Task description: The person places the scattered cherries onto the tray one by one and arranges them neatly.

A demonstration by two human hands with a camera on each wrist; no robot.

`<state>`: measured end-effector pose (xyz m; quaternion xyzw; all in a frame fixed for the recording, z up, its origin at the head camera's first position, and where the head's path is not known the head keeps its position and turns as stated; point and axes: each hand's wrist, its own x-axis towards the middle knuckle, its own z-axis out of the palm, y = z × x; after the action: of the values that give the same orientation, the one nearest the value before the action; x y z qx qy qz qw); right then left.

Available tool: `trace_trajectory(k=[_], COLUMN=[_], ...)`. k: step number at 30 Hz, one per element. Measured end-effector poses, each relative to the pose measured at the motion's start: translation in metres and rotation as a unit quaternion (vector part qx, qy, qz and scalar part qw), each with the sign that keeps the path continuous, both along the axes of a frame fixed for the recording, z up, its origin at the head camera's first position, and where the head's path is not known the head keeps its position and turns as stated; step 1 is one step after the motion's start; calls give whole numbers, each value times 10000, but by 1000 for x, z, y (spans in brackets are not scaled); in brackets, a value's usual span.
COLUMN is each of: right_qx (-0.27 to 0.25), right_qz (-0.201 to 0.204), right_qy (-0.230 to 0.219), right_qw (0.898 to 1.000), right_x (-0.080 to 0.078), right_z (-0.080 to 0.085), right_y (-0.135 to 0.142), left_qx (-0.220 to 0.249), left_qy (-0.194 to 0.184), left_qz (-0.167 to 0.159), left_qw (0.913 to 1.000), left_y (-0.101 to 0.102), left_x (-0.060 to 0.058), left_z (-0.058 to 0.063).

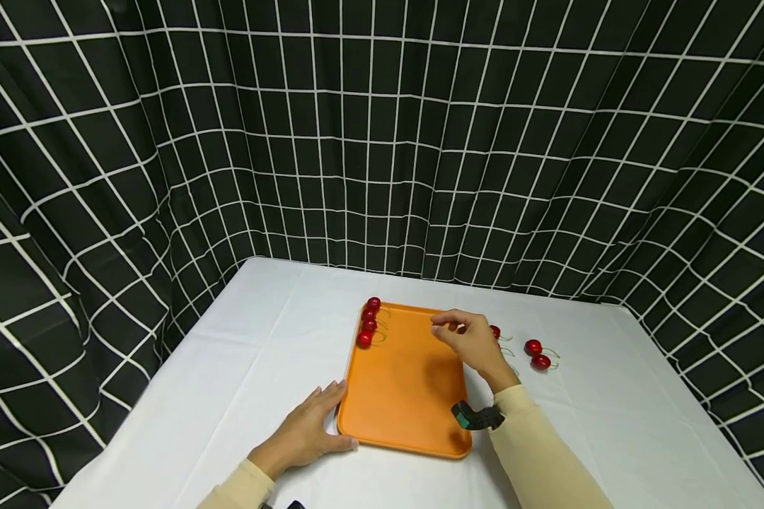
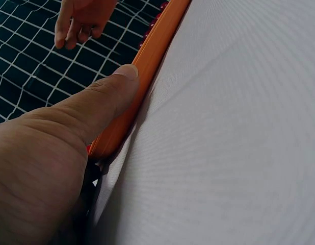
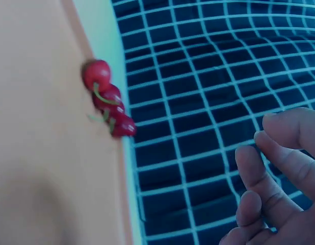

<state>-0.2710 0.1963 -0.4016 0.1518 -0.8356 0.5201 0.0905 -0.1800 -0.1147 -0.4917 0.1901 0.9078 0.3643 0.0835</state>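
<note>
An orange tray lies on the white table. My left hand rests at its front left corner, fingers extended along the left side and thumb at the front edge. In the left wrist view the thumb touches the tray's rim. My right hand hovers above the tray's right side, fingers loosely bent; the right wrist view shows nothing between its fingertips. Several red cherries with green stems sit in a row along the tray's far left edge, also seen as cherries in the right wrist view.
Right of the tray lie more cherries, partly hidden behind my right hand. Two other cherries lie farther right on the white tablecloth. A black curtain with a white grid surrounds the table's back and sides.
</note>
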Motion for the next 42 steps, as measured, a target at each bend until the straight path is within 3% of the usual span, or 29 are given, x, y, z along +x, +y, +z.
trace_trajectory(k=[4, 10, 18, 26, 35, 42], right_qx=[-24, -368, 219, 436, 1372, 1823], right_qz=[-352, -900, -1866, -2144, -2108, -2010], right_qy=[146, 38, -263, -398, -72, -321], right_qw=[9993, 9953, 9818, 9750, 9678, 9619], right_x=[6, 9, 13, 11, 8, 13], right_z=[2, -16, -46, -72, -82, -82], right_y=[27, 75, 117, 131, 132, 131], left_qx=[-14, -14, -8, 32, 11, 27], left_qy=[49, 83, 121, 109, 174, 130], left_qz=[-59, -34, -46, 22, 51, 38], left_qw=[10000, 10000, 9999, 9999, 9998, 9999], left_y=[1, 1, 1, 3, 2, 4], left_x=[0, 0, -2, -1, 0, -1], left_z=[0, -1, 2, 1, 0, 1])
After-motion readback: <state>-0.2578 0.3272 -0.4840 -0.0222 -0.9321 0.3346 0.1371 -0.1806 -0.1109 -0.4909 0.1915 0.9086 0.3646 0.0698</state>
